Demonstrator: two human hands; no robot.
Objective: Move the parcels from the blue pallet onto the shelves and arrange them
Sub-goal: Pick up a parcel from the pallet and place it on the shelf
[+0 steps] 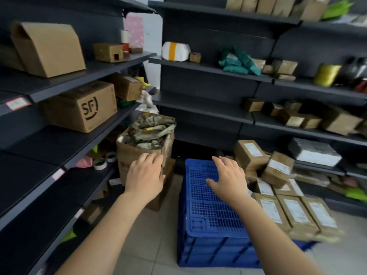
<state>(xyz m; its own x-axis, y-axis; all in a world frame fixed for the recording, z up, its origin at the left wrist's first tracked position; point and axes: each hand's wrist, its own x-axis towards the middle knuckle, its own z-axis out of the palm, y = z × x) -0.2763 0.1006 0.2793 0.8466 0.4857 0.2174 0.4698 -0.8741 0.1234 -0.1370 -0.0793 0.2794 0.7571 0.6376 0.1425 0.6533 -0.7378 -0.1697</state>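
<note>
Two empty hands, left hand (146, 176) fingers relaxed, right hand (228, 176) fingers spread above blue pallet (210, 217); parcels (294, 213) at its right

The pallet (214, 205) is blue with a grid pattern of small holes. The parcels (296, 213) on its right are brown with white labels. The shelves (198, 100) are dark grey. The left box (83, 108) is brown with a black printed logo. The far bundle (174, 51) is white with one orange stripe. The bags (238, 62) are dark green. The floor (151, 245) is pale grey tile.
</note>
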